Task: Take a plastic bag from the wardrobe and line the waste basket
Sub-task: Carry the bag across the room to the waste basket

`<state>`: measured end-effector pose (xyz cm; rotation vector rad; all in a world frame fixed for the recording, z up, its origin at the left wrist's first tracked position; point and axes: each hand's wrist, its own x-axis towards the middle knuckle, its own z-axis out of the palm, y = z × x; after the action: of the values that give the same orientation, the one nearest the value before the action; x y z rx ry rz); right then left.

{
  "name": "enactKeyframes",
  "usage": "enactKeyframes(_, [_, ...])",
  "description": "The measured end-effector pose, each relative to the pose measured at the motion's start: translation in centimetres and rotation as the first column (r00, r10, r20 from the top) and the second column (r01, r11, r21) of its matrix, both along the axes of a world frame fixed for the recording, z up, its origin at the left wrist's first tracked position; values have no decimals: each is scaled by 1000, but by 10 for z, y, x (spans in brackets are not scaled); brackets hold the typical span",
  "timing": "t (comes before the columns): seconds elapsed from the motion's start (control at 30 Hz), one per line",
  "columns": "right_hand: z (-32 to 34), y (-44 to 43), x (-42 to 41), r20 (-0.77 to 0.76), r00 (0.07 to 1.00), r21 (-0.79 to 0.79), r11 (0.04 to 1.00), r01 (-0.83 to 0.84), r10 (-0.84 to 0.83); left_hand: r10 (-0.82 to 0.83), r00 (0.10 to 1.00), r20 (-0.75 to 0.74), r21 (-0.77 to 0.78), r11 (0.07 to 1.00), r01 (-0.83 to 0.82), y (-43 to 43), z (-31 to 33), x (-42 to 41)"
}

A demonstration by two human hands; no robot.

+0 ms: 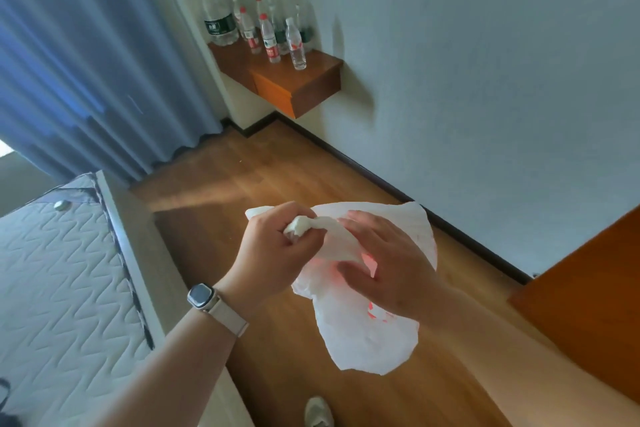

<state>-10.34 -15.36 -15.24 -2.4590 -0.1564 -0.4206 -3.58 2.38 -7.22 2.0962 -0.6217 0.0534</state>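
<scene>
Left hand (pixel 277 244) around bunched plastic bag (pixel 367 334) — right hand (pixel 386 263) spread against it.

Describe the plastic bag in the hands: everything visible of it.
The plastic bag is thin, white, translucent film, crumpled, with red print showing faintly through. It is held in the air above the wooden floor, not opened out. The left hand grips one end, bunched and twisted into a rope. The right hand lies on its middle with fingers spread, a fold passing between thumb and fingers. The rest hangs loosely below the hands.
</scene>
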Motion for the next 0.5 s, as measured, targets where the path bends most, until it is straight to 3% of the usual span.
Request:
enactKeyframes(0.23, [14, 23, 74, -5, 999, -58, 997, -49, 48, 66, 997, -31, -50, 996, -68, 26, 0, 78])
enactKeyframes(0.5, [32, 86, 221, -19, 999, -179, 983, -50, 47, 30, 999, 31, -120, 992, -26, 88, 7, 222])
